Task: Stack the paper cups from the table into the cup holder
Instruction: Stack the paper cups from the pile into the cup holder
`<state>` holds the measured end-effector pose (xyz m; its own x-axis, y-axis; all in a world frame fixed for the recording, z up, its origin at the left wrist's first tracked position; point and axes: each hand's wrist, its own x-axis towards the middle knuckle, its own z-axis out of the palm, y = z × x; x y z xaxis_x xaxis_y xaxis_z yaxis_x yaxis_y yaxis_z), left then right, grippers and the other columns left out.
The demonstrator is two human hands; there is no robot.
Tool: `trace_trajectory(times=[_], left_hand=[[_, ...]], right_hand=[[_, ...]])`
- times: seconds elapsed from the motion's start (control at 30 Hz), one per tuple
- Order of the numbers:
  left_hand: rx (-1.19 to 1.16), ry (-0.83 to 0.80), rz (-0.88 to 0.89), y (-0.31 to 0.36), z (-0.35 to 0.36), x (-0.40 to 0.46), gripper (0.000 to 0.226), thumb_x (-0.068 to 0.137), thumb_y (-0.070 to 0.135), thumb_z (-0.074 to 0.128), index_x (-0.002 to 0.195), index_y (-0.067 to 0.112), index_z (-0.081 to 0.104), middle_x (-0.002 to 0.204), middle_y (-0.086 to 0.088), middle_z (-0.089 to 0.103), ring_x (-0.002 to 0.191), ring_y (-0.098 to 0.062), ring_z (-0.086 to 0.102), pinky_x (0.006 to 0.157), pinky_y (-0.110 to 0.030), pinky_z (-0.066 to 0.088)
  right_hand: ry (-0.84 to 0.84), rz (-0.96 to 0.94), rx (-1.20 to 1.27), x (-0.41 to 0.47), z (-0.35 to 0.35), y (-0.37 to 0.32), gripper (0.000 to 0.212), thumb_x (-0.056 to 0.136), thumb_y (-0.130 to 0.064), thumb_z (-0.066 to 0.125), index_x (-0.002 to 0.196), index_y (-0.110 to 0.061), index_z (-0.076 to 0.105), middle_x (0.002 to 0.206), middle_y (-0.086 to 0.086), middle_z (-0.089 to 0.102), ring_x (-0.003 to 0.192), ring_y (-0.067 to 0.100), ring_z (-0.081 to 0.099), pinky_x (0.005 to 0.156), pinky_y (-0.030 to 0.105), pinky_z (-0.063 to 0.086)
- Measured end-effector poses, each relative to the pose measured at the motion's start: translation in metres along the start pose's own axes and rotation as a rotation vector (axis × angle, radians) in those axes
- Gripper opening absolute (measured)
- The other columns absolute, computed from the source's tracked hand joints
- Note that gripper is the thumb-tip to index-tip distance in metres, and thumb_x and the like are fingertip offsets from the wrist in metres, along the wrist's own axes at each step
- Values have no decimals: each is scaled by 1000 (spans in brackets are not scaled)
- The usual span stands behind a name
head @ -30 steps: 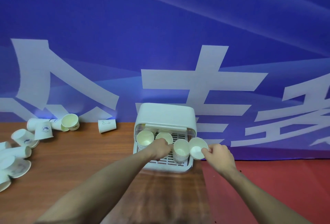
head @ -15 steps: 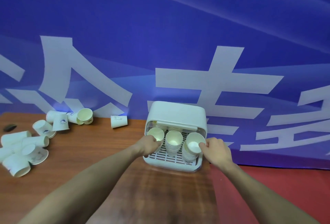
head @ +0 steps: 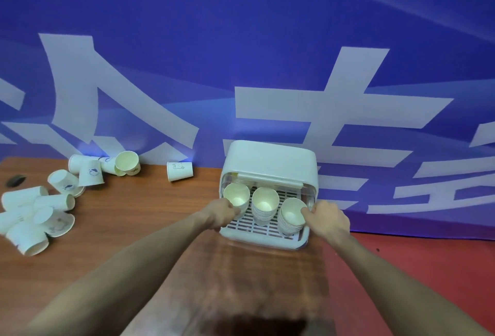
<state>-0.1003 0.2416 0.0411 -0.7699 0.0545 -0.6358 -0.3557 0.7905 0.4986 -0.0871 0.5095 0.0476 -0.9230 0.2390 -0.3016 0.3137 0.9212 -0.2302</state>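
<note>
White cup holder [head: 270, 164] sits at the far edge of the wooden tabletop [head: 139, 218], near its right end, back against a blue banner [head: 241, 41] w/ big pale lettering. Its slotted tray [head: 265, 231] sticks out toward the person and carries three stacks of paper cups, mouths tilted up and toward the camera.

Left hand [head: 221, 214] is at the tray's left side, fingers closed on the rim of the left stack [head: 237, 197]. Right hand [head: 325, 219] is at the tray's right side, thumb and fingers pinching the rim of the right stack [head: 292, 215]. Middle stack [head: 264, 203] stands between them, neither hand on it; looks just beside both neighbours, can't tell if touching.

Loose cups lie scattered over the tabletop's left part, well apart from the holder. One lone cup [head: 180, 174] lies on its side at the far edge, between the holder and the rest. A cluster [head: 104, 171] by the far edge: some on their sides, one standing upside down. Another pile [head: 34, 218] toward the left edge, mostly on their sides, several touching or overlapping. Small dark object [head: 16, 180] near the far left corner, too blurry to ID.

Red surface [head: 401, 268] lies to the right of the tabletop, under the right forearm.
</note>
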Motion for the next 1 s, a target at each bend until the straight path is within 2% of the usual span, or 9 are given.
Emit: trace_trajectory(times=[0.27,0.37,0.43,0.5,0.6,0.7,0.8,0.93,1.0], left_hand=[[-75,-46,45,14,22,2,36,95,29,46,62,16,37,55,-5,42,46,-19,35,43,-21,31],[-55,-72,61,17,33,-1,36,95,31,45,66,12,51,51,-6,52,39,-17,44,40,-19,34],[-106,-94,55,20,43,-4,34,98,31,45,77,9,60,55,-6,59,41,-15,51,39,-18,38],[-224,-117,36,26,54,-6,29,98,29,47,88,7,63,66,-7,65,50,-14,56,45,-19,43],[-518,-125,-9,34,72,-6,25,97,27,54,102,4,64,91,-10,66,72,-17,61,63,-25,49],[-832,-192,-75,45,90,-10,15,98,22,53,89,13,60,89,-4,57,75,-13,52,70,-22,45],[-1039,-259,-127,56,106,-11,20,101,18,45,89,19,62,87,6,62,84,-7,55,77,-18,44],[-1255,-232,-175,58,116,-6,20,97,7,44,86,11,61,87,0,62,84,-11,55,78,-22,45],[-1344,-239,-182,57,119,-1,19,94,5,44,84,9,60,89,-3,63,84,-13,56,77,-24,45]], right_hand=[[-13,28,30,2,-4,8,34,85,-44,48,75,-14,62,80,4,65,76,28,62,67,31,48],[-61,61,67,-5,-2,9,34,87,-43,48,77,-13,61,82,4,64,78,28,62,69,31,48],[-119,95,117,-7,5,11,35,86,-44,49,85,-12,63,89,7,65,83,30,62,71,32,49],[-172,131,208,-8,13,15,37,85,-46,49,83,-11,60,91,10,66,83,31,65,71,33,51],[-219,180,400,-11,20,15,41,92,-42,49,81,-5,61,78,13,70,59,30,68,57,32,54],[-270,273,640,-15,24,10,36,97,-36,52,92,0,57,81,17,69,51,29,66,54,36,58],[-320,361,872,-11,33,10,32,96,-37,56,101,-6,52,105,17,65,72,33,71,72,44,61],[-400,450,1259,-15,48,9,38,98,-38,55,125,-12,50,126,16,57,99,34,66,90,41,55],[-432,464,1383,-18,51,5,36,99,-37,53,128,-14,50,129,15,55,109,36,61,99,42,49]])
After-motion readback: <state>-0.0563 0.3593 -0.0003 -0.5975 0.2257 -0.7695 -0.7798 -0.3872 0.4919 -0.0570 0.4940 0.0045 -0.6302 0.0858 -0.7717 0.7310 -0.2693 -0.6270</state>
